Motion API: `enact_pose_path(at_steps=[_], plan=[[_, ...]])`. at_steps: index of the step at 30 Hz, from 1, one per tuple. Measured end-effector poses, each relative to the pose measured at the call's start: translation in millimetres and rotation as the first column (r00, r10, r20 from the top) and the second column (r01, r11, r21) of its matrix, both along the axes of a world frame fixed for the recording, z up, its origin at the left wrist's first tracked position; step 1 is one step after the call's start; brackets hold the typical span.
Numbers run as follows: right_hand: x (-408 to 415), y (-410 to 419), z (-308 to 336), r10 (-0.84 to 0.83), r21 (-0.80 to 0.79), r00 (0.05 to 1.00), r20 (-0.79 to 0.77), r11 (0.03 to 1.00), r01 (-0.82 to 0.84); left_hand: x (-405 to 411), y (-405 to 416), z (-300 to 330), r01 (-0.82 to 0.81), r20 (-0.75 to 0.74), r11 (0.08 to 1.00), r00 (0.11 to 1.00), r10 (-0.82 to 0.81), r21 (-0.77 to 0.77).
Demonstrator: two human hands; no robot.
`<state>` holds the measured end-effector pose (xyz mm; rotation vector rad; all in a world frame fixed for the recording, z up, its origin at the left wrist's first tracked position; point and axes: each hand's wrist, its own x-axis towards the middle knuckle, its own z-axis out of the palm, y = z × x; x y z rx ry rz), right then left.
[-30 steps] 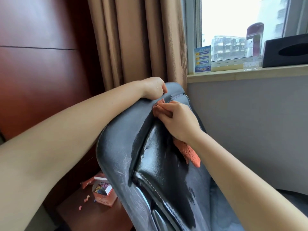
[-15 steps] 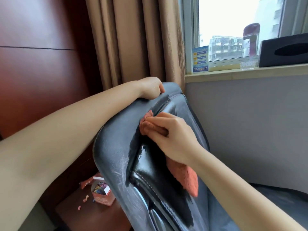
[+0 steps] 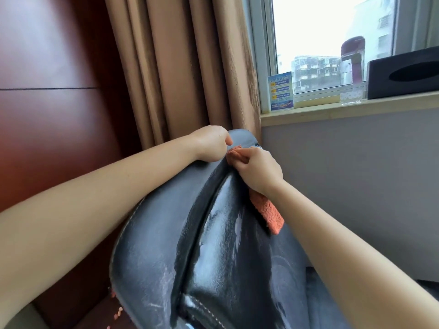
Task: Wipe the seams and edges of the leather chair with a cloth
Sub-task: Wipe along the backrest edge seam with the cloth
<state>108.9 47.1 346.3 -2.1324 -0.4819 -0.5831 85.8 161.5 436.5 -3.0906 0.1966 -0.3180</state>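
The black leather chair fills the lower middle of the view, its back tilted toward the camera, the surface worn and streaked with pale scuffs. At the top edge of the chair, the left hand grips the leather, its fingers curled over the rim. Just beside it on the chair's top, the right hand holds an orange cloth, its fingers clamped around a bunched end pressed against the seam, while the loose end hangs below the wrist over the glossy centre panel. Behind the chair hang tan curtains, with a dark red wood panel beyond them. Above the chair, a windowsill carries a blue card, a clear bottle and a black tissue box.
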Motion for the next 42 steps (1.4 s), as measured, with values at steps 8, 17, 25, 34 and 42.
enact_pose_path(at_steps=[8,17,25,34,42], plan=[[47,-9,15,-0.057,-0.041,0.985,-0.161,0.998,0.051,6,-3,-1,-0.009,-0.053,0.989,0.998,0.017,0.148],[18,-20,-9,0.232,0.037,0.973,-0.022,0.972,-0.231,20,-6,-1,-0.031,-0.074,0.978,0.996,0.048,0.208],[59,-12,-4,0.067,0.083,0.991,-0.120,0.995,-0.057,35,-2,-3,-0.003,-0.084,0.980,0.996,0.020,0.199],[35,-13,-24,0.244,0.172,0.969,0.043,0.953,-0.248,39,-6,2,0.024,-0.069,0.993,0.997,-0.016,0.113],[82,-13,-10,0.095,0.147,0.992,-0.080,0.986,-0.083,43,-5,0,0.011,-0.068,0.996,0.998,-0.005,0.086]])
